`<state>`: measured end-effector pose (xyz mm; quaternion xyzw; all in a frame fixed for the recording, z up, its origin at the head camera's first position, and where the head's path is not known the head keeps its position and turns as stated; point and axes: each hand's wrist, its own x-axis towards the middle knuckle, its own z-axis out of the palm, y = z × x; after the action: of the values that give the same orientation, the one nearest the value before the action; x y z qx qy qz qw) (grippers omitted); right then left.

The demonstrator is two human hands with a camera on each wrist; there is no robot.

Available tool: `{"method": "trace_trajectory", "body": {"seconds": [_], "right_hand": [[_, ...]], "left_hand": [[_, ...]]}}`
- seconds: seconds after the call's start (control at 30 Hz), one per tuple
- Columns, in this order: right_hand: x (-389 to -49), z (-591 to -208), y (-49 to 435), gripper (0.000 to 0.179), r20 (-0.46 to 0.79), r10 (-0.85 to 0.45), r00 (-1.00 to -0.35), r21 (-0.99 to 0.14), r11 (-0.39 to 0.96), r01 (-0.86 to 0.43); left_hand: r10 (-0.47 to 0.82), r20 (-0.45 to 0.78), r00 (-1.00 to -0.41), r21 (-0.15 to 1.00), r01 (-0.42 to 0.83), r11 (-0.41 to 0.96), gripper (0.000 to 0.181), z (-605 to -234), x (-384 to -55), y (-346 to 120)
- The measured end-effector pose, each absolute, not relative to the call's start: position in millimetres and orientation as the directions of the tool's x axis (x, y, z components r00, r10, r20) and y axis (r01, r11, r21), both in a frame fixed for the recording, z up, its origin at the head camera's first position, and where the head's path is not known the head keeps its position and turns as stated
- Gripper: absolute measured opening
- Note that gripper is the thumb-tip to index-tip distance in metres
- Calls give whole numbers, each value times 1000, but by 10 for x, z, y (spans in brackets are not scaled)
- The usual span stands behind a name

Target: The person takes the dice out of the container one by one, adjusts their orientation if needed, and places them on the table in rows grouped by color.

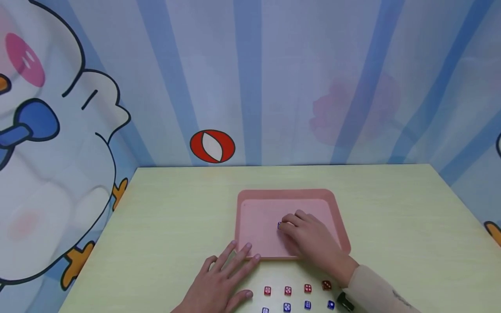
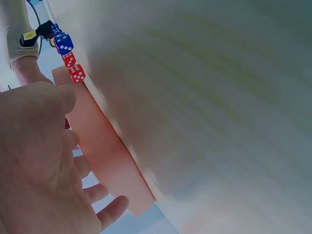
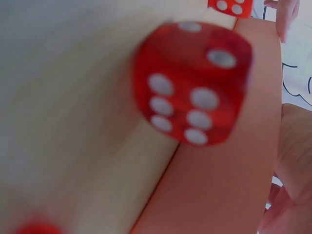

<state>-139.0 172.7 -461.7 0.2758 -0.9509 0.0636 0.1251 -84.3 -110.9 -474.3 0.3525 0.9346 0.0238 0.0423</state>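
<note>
In the head view my right hand (image 1: 311, 237) is over the pink tray (image 1: 244, 193), its fingers bent down toward the tray floor. A small blue die (image 1: 279, 225) shows at its fingertips, pinched there and partly hidden by them. My left hand (image 1: 225, 278) lies at the tray's front left corner, fingers spread and fairly straight, fingertips over the rim. Its palm side shows beside the tray wall in the left wrist view. In front of the tray stands a row of red dice (image 1: 287, 291), with a row of blue dice (image 1: 287, 307) nearer me.
A red die (image 3: 195, 87) looms close to the right wrist camera, beside the tray's front wall. The pale table (image 1: 176, 204) stretches to both sides of the tray. Behind it hangs a blue striped backdrop (image 1: 285, 87) with cartoon figures. A black wrist strap (image 1: 345, 301) sits near the dice.
</note>
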Motion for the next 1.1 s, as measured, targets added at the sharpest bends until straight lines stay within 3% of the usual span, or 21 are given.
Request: {"method": "trace_trajectory", "body": {"seconds": [0.37, 0.63, 1.1], "right_hand": [[-1416, -4620, 1646, 27, 158, -456, -876, -89, 877, -472], [-1423, -4640, 1637, 14, 198, -453, -869, -92, 874, -477], [-1404, -4634, 1659, 13, 219, -454, -864, -103, 869, -483]], "left_hand": [[672, -43, -739, 53, 670, 740, 68, -4756, -844, -1115], [667, -54, -743, 46, 665, 745, 69, -4756, -848, -1109], [671, -62, -738, 65, 668, 741, 69, -4747, -859, -1100]]}}
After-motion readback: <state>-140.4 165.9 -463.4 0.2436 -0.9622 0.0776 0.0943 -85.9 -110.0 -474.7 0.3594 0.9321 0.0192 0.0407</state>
